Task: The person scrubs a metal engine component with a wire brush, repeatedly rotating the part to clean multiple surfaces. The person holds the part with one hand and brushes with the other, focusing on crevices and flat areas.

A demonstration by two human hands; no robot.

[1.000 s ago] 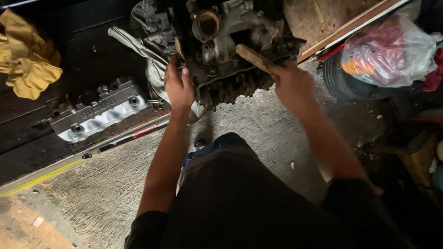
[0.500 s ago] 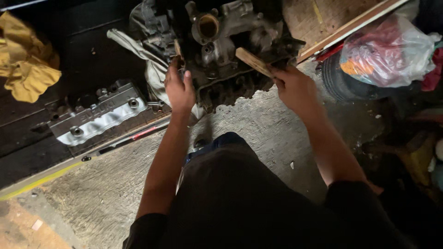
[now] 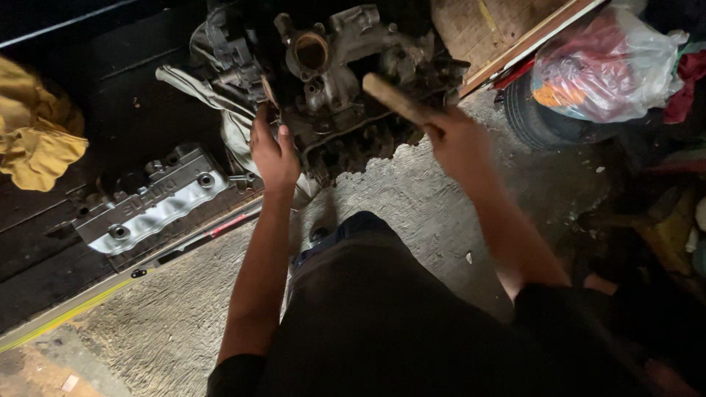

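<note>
While your left hand (image 3: 273,153) steadies the engine (image 3: 346,88), your right hand (image 3: 457,143) grips a wooden handle (image 3: 393,99); the valve cover (image 3: 151,200) already lies apart.

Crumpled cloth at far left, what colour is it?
Mustard yellow; the crumpled cloth shows best in the head view.

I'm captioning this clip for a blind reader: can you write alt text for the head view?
A person's left hand rests on a grimy grey metal engine block while the right hand grips a worn wooden handle over it. A silver ribbed valve cover and crumpled yellow cloth lie left.
</note>
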